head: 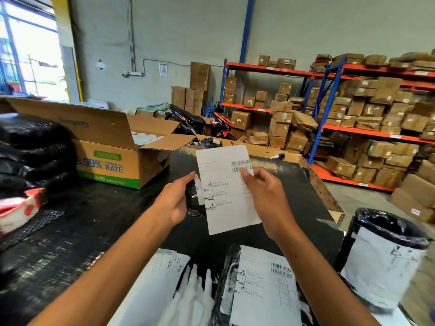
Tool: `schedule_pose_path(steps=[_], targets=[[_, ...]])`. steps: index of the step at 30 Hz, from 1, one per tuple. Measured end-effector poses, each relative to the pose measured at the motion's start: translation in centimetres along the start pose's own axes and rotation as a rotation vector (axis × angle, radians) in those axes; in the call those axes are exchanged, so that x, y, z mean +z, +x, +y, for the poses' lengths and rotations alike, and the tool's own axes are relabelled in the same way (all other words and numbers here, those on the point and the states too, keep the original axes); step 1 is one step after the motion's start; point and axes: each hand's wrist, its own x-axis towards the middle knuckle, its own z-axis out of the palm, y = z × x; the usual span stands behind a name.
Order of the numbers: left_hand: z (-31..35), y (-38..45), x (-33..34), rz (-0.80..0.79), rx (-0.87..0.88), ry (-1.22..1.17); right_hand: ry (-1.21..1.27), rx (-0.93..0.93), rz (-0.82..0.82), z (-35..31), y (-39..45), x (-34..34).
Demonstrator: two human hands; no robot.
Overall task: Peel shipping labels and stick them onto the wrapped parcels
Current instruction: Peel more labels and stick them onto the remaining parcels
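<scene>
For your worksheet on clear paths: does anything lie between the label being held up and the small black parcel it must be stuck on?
Nothing visible does. The right hand pinches the label directly over the black parcel, which the left hand grips; the label's left edge already overlaps it.

Left hand (173, 203) and right hand (263, 196), forearms bare, unsleeved

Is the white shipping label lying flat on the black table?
No, both hands hold the white shipping label in the air above the black table.
</scene>
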Motion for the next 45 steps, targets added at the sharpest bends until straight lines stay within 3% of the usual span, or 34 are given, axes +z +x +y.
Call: schedule_pose_path(steps=[5, 17, 27, 32, 40, 45], targets=[[0.1, -2.2, 0.2, -0.049, -0.058, -0.047, -0.167, -0.033, 0.016, 0.1, -1.9, 0.2], [0.0, -5.3, 1.2, -0.093, -0.025, -0.106, -0.184, 0.009, 0.091, 0.1, -3.9, -0.7], [-0.2, -5.7, 1.5, 0.057, -0.012, -0.106, -0.249, 0.001, 0.162, 0.5, -3.7, -0.4], [-0.5, -5.9, 2.0, 0.080, -0.003, -0.092, -0.456, -0.067, 0.227, 0.5, -3.2, -0.9], [0.5, -6.7, 2.7, 0.140, 0.150, -0.051, -0.660, -0.089, 0.185, -0.7, -2.7, -3.7], [2.2, -7.9, 3.6, 0.102, 0.238, 0.057, -0.541, -0.227, 0.187, -3.3, -2.0, -3.7]])
